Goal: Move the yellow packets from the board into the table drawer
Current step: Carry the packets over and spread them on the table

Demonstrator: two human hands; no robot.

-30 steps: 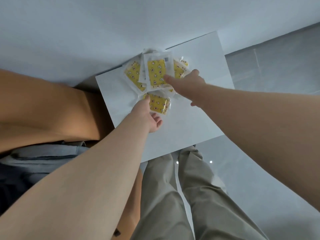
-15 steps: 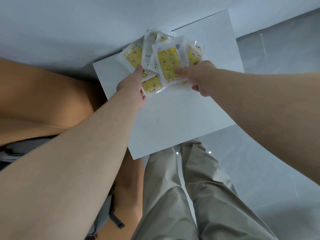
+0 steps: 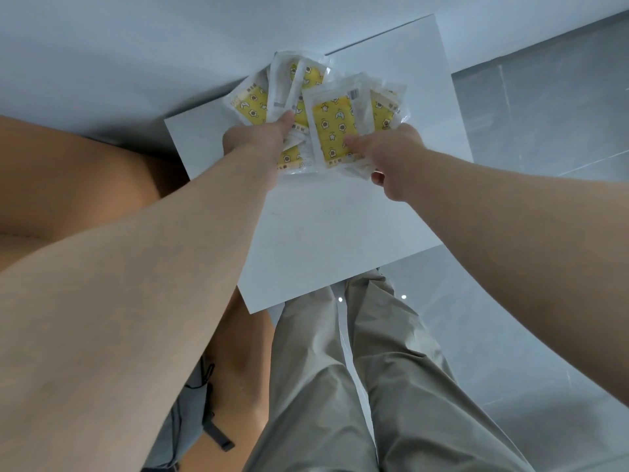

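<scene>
Several yellow packets (image 3: 335, 122) in clear wrappers fan out above the far part of a white board (image 3: 326, 240). My left hand (image 3: 258, 141) grips the left bunch of packets (image 3: 252, 105), thumb on top. My right hand (image 3: 396, 158) pinches the right bunch, its thumb pressed on the front packet with the star pattern. Both bunches look lifted off the board. The table drawer is not in view.
A tan wooden surface (image 3: 78, 185) lies at the left of the board. A white wall (image 3: 136, 46) is behind it. Below the board are my legs in beige trousers (image 3: 340, 386), a grey floor (image 3: 527, 301) and a grey bag (image 3: 190, 420).
Both hands have gathered the spread packets into two bunches and raised them off the board. The loose packet near my left hand is now held with the others.
</scene>
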